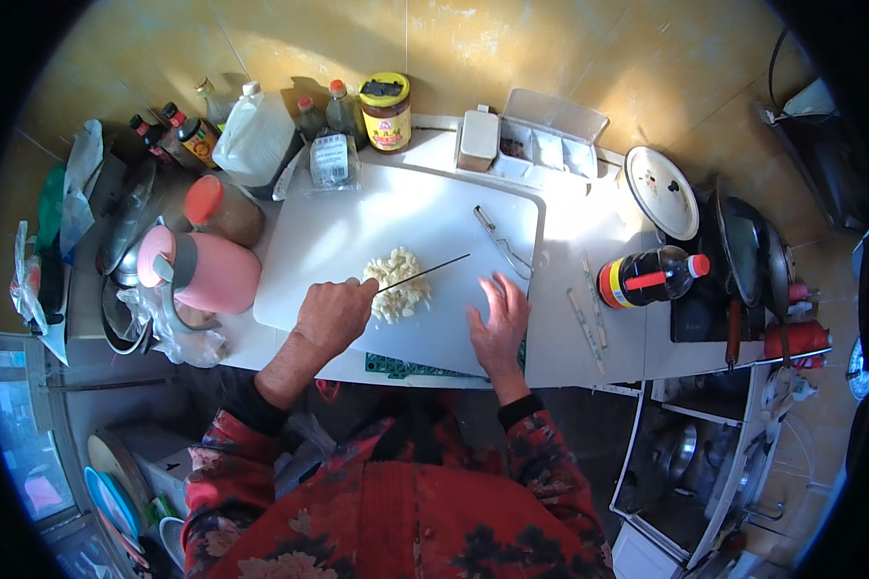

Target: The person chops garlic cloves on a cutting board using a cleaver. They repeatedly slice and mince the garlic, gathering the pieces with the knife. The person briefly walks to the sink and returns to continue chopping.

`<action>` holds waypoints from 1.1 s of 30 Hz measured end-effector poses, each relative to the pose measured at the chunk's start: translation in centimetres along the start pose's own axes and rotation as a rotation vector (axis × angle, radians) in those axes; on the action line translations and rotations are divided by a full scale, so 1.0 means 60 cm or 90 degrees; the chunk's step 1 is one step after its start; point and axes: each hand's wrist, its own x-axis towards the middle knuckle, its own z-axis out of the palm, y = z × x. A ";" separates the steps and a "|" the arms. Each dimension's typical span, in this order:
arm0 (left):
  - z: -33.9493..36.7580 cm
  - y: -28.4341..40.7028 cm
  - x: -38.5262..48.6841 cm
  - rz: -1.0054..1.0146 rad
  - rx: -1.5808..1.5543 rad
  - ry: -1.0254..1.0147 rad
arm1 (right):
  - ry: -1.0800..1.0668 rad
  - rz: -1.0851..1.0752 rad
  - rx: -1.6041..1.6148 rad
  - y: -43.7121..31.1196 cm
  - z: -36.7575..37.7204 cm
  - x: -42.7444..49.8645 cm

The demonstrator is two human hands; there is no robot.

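Note:
My left hand grips a kitchen knife; its blade appears edge-on as a thin dark line, and the handle is hidden in my fist. Under and around the blade lies a pile of pale chopped pieces, perhaps garlic, on a white cutting board. Over the board's right part, my right hand holds nothing and has its fingers apart. Just beyond those fingertips lies a metal peeler. A green plastic grid shows beneath the board's near edge.
A pink jug and a red-lidded jar stand left of the board. Behind it are a yellow-lidded jar and an open seasoning box. To the right are a dark sauce bottle, chopsticks and a pan.

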 end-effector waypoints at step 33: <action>0.049 -0.091 0.047 0.036 -0.068 0.038 | -0.352 -0.238 -0.135 -0.060 0.104 0.147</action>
